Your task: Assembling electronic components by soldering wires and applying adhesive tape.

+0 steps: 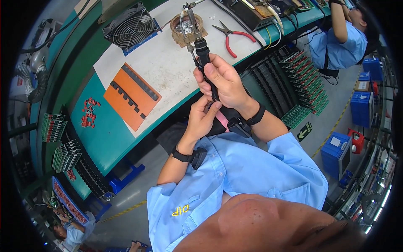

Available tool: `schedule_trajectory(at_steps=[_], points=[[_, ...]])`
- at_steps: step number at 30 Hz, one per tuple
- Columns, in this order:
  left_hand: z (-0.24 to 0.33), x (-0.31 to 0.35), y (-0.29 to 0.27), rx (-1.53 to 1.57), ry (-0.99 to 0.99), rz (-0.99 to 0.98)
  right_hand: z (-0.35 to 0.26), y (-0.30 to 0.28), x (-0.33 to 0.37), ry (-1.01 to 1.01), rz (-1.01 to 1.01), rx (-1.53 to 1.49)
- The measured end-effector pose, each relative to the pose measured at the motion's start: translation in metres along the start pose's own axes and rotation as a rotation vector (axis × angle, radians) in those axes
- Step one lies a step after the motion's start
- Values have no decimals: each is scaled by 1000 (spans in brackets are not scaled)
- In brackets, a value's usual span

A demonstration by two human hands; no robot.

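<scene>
My right hand (226,82) is wrapped round the black handle of a soldering iron (202,49), with the thumb lying along it. Below, at the handle's rear end, my left hand (201,116) is closed, thumb and fingers pinching the black grip. The iron's metal shaft points away from me, over a round brown tip-cleaning pot (175,27) with silvery bits inside. A thin metal feed tube runs beside the shaft. Whether the tip touches the pot cannot be told. Red-handled pliers (228,34) lie spread to the right of the pot.
An orange board (133,95) with black strips lies on the white sheet (166,63). A black fan (130,26) stands far left. Red components (89,112) lie scattered at left. Racked green circuit boards (304,80) flank the bench. Co-workers sit at far right (342,42) and lower left (75,231).
</scene>
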State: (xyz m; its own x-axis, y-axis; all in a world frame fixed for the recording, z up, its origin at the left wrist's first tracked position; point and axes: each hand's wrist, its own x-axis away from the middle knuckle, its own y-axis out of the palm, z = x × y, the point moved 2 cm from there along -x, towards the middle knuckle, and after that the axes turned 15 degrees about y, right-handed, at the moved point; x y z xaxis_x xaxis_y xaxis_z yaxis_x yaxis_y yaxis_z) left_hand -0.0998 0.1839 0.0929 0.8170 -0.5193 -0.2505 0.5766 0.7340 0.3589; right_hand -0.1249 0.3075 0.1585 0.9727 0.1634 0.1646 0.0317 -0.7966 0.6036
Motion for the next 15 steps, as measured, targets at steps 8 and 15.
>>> schedule_trajectory(at_steps=[8,15], points=[[2,-1,1,-5,-5,-6,-1,0,0,3,6,-1],[3,-2,2,18,-2,0,-1,0,0,-5,-2,-4]])
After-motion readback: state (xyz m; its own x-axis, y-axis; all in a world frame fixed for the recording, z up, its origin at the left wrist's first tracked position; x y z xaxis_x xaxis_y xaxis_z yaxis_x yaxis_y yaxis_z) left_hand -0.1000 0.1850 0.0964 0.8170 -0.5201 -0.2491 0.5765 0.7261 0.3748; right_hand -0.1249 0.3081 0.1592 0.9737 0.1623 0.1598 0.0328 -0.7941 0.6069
